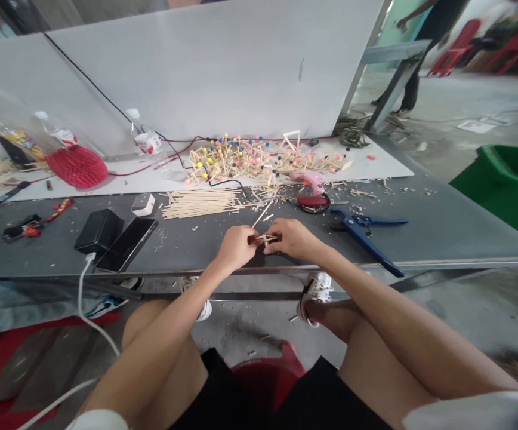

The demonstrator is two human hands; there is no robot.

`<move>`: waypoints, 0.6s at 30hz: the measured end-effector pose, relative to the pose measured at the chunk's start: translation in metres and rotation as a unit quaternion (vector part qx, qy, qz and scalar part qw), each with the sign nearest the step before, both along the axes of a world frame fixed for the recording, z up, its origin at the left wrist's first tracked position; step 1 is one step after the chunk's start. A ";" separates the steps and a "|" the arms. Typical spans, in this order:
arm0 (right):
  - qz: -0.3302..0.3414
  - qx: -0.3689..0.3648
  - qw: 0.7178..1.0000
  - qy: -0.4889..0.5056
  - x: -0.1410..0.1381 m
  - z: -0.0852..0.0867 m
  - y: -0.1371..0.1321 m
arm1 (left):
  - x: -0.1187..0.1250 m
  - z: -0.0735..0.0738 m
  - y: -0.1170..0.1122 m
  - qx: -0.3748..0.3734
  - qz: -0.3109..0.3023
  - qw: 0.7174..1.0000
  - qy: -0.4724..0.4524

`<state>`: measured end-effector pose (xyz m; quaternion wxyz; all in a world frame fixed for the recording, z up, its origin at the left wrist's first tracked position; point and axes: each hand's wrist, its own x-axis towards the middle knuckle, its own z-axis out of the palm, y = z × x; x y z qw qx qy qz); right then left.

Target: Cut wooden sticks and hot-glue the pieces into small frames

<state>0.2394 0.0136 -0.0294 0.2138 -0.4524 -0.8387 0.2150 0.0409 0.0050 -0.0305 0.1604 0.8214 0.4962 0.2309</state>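
Note:
My left hand [236,246] and my right hand [291,237] meet at the near edge of the grey table [442,221]. Both pinch a small bundle of short wooden sticks [265,239] between their fingertips. Just beyond them lies a row of long wooden sticks [199,203]. Farther back sits a heap of stick pieces with coloured balls [259,158] on a white board [375,164]. Blue-handled cutters [366,233] lie right of my right hand.
A black phone [127,242], a black box [99,230] and a white charger [143,204] lie at the left, with a white cable [82,298] hanging down. A red honeycomb object [76,165] and plastic bottles stand behind. A green bin [505,179] stands right. A person stands far back.

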 end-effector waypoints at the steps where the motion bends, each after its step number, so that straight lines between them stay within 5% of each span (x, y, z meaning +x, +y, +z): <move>1: 0.001 0.000 1.000 0.002 0.000 0.000 0.000 | 0.000 0.000 0.000 0.001 0.000 1.000 0.000; 18: 0.000 0.002 1.000 0.010 0.000 -0.002 0.000 | 0.000 0.000 0.001 0.005 -0.003 1.000 0.004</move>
